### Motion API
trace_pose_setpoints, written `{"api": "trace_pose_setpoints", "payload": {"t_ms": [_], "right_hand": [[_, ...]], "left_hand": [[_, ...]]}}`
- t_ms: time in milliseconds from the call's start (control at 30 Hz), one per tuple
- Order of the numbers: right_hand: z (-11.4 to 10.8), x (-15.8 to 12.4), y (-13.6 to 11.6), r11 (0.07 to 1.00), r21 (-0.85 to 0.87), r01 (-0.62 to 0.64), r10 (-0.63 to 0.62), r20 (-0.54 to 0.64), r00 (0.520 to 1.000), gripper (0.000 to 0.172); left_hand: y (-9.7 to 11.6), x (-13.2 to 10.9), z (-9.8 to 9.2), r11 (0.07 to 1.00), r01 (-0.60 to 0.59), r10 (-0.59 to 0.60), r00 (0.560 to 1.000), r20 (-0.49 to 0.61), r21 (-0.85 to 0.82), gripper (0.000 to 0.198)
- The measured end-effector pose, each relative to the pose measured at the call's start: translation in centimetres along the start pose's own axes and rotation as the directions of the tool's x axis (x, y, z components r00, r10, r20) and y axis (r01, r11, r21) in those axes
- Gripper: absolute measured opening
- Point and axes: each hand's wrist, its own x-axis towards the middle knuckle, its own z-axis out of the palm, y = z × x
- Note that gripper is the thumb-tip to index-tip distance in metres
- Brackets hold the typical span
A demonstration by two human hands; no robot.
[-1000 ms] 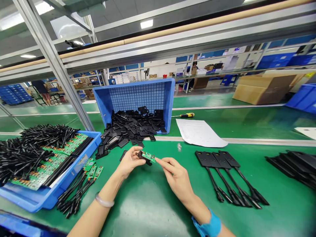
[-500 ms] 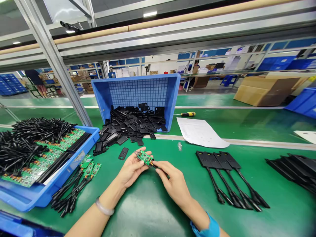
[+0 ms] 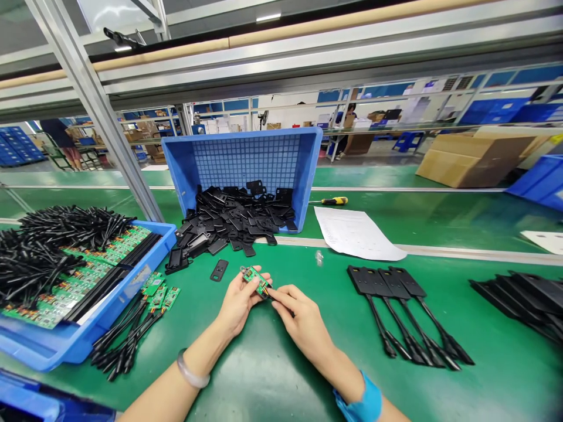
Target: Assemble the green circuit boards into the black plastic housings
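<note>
Left hand: closed on the small green rectangular circuit board, held above the green surface.
Right hand: fingertips pinched at the board's wired end.
Handling: judged light, stiff, fragile; edges are to be gripped.

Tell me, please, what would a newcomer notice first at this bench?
Probably the two hands at the centre: the left hand and right hand pinch a small green circuit board between them. Behind them a blue crate lies tipped on its side, spilling black plastic pieces onto the green table. At left, a blue tray holds circuit boards and black cables.
</note>
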Motion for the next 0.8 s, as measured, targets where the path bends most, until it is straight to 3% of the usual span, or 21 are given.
{"api": "trace_pose_setpoints", "payload": {"t_ms": [267,433,533,633,800], "right_hand": [[0.36,-0.05,0.17,0.999,0.038,-0.039,0.039,0.013,0.999,0.024],[0.78,-0.06,0.22,0.955,0.16,-0.251,0.256,-0.009,0.967,0.015],[0.69,0.13,0.31,0.897,0.207,-0.39,0.358,0.177,0.917,0.013],[0.56,0.38,0.23,0.845,0.244,-0.477,0.387,0.338,0.858,0.028],[0.91,0.45,-0.08,0.835,0.322,-0.446,0.401,0.199,0.894,0.031]], "left_hand": [[-0.45,0.07,0.1,0.999,-0.049,0.049,0.998,-0.05,0.003,0.04],[-0.2,-0.11,0.22,0.993,-0.106,0.109,0.992,-0.067,0.052,0.042],[-0.18,-0.25,0.31,0.987,-0.135,0.14,0.989,-0.055,0.092,0.043],[-0.38,-0.41,0.42,0.972,-0.184,0.189,0.982,-0.023,0.145,0.04],[-0.82,-0.6,0.63,0.967,-0.195,0.197,0.98,0.003,0.163,0.042]]}}
